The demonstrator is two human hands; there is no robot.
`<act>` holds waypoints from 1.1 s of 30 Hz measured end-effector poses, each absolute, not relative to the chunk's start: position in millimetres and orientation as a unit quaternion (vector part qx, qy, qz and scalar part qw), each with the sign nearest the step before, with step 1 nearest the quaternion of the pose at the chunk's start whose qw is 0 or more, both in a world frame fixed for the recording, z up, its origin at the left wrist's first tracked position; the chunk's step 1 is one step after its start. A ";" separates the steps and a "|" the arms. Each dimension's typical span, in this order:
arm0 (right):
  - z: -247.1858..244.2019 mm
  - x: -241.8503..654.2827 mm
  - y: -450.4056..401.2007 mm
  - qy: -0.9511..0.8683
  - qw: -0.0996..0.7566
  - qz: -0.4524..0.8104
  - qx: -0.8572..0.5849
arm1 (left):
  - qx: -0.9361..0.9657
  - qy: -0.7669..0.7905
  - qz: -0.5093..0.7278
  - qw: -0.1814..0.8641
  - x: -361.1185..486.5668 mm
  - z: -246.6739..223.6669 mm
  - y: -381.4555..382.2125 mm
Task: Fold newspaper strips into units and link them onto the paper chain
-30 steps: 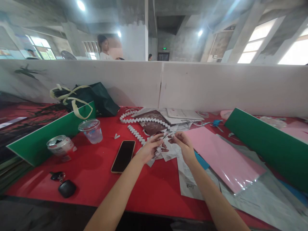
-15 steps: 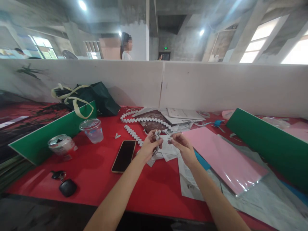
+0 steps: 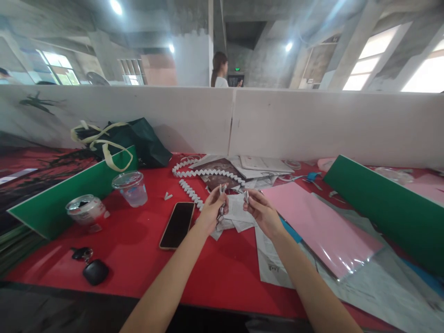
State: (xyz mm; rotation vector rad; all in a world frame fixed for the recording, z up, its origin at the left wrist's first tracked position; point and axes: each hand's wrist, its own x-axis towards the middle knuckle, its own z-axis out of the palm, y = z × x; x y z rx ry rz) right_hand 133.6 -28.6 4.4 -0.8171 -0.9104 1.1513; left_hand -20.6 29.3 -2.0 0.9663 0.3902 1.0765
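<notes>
My left hand (image 3: pixel 212 209) is closed, pinching a small folded paper strip (image 3: pixel 222 188) upright between thumb and fingers; something dark, perhaps scissors, shows below the fingers, too small to make out surely. Across a narrow gap, my right hand (image 3: pixel 262 210) pinches another small folded paper piece (image 3: pixel 246 196). Beneath and between the hands lie loose white paper sheets (image 3: pixel 237 210). A zigzag folded-paper chain (image 3: pixel 208 173) loops over the table behind my left hand, and its near end (image 3: pixel 190 192) runs toward that wrist. A V-shaped paper piece (image 3: pixel 168 196) lies apart on the red table.
Left of my arm are a phone (image 3: pixel 177 225), a plastic cup (image 3: pixel 130 187), a can (image 3: pixel 87 210) and keys with a black fob (image 3: pixel 95 271). Pink sheets in plastic (image 3: pixel 319 226) lie on the right. Green dividers (image 3: pixel 385 208) flank the table; a white partition (image 3: pixel 294 125) stands behind.
My hands have turned slightly, and the folded piece in my right hand now stands more upright and shows better. Beyond the partition, a person has moved to the right.
</notes>
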 end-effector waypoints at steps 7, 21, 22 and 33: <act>-2.7 133.7 -23.9 -0.439 0.659 0.461 -0.401 | 0.340 0.183 0.435 0.813 -21.0 -3.8 35.8; -5.9 123.9 -32.8 -0.587 0.591 0.144 -0.534 | 0.445 0.235 0.515 0.694 -16.6 -5.3 27.7; -6.1 123.2 -32.7 -0.586 0.593 0.156 -0.530 | 0.455 0.233 0.509 0.692 -16.7 -5.8 27.6; -6.9 121.3 -33.1 -0.603 0.591 0.165 -0.510 | 0.466 0.227 0.500 0.694 -17.9 -8.0 28.4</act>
